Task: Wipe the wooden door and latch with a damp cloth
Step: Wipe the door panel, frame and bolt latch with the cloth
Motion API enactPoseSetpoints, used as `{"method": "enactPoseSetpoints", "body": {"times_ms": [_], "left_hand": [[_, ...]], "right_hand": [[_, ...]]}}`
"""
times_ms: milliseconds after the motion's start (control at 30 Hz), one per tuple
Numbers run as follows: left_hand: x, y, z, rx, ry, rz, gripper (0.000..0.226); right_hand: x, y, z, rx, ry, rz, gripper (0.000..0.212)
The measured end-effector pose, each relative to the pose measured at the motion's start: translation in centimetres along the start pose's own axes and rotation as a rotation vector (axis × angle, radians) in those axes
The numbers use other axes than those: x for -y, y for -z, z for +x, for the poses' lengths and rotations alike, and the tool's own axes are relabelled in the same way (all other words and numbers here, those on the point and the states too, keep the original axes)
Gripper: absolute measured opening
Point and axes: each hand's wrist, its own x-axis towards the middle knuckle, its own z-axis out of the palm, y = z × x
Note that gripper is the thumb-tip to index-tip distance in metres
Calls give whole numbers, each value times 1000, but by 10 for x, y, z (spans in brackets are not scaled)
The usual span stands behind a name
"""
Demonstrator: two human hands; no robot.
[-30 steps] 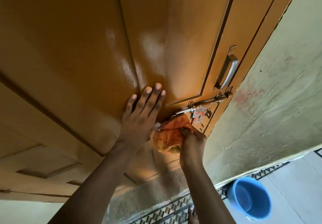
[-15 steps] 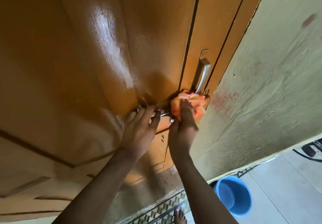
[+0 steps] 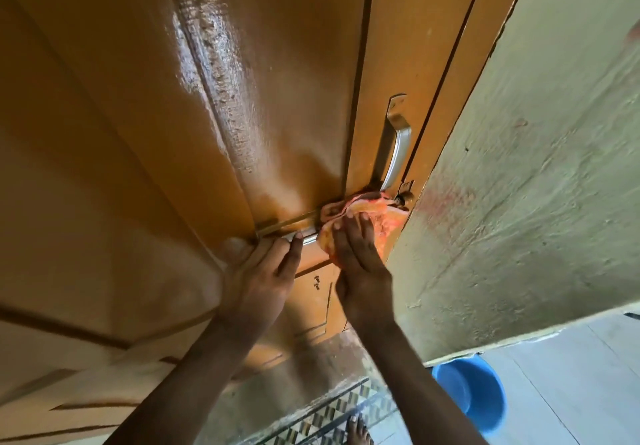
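Note:
The orange-brown wooden door [image 3: 284, 74] fills the upper left, its raised panel shining wet. A metal sliding latch [image 3: 304, 235] runs across it at mid-height; its right end [image 3: 401, 198] pokes out beside the frame. My right hand [image 3: 360, 264] presses the crumpled orange cloth [image 3: 384, 219] flat over the latch's right part, hiding the bolt there. My left hand [image 3: 259, 271] lies against the door just left of it, fingertips pinching the latch's left end. A silver pull handle [image 3: 394, 147] stands just above the cloth.
A rough pale-green wall [image 3: 536, 185] borders the door on the right. A blue plastic bucket [image 3: 474, 396] stands on the tiled floor at the lower right. My bare foot [image 3: 358, 432] shows on the patterned threshold tiles below.
My right hand carried the cloth up from below the latch onto it and spread flat over it. My left hand slid from the flat door panel to the latch's left end.

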Motion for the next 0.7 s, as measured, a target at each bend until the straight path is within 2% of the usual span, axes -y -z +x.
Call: {"method": "enactPoseSetpoints", "body": {"times_ms": [67, 133, 200, 233, 300, 367, 400, 467, 567, 633, 700], "left_hand": [[-1, 1, 4, -6, 11, -21, 27], [-1, 1, 5, -5, 11, -47, 24], [1, 0, 6, 7, 16, -63, 23], [2, -2, 6, 11, 20, -65, 22], [2, -4, 5, 10, 31, -71, 18], [3, -5, 4, 4, 38, -101, 15], [3, -5, 5, 0, 37, -108, 15], [4, -4, 6, -4, 33, -105, 14], [4, -5, 7, 2, 31, -97, 17], [4, -6, 6, 27, 36, -97, 21], [5, -5, 5, 49, 34, -116, 24]], "right_hand": [[-24, 15, 7, -28, 51, -98, 67], [-20, 12, 13, -131, -101, -76, 65], [16, -5, 15, -190, -295, 74, 60], [31, -12, 12, -193, -335, 136, 58], [34, -15, 1, -125, -226, 163, 59], [9, -4, -6, -64, -86, 111, 68], [-5, 0, -7, -82, -91, 69, 68], [-11, 5, 2, -197, -292, 81, 58], [27, -1, 25, -372, -778, 343, 54], [56, -6, 27, -403, -916, 456, 49], [70, -1, 26, -459, -1031, 708, 35]]}}
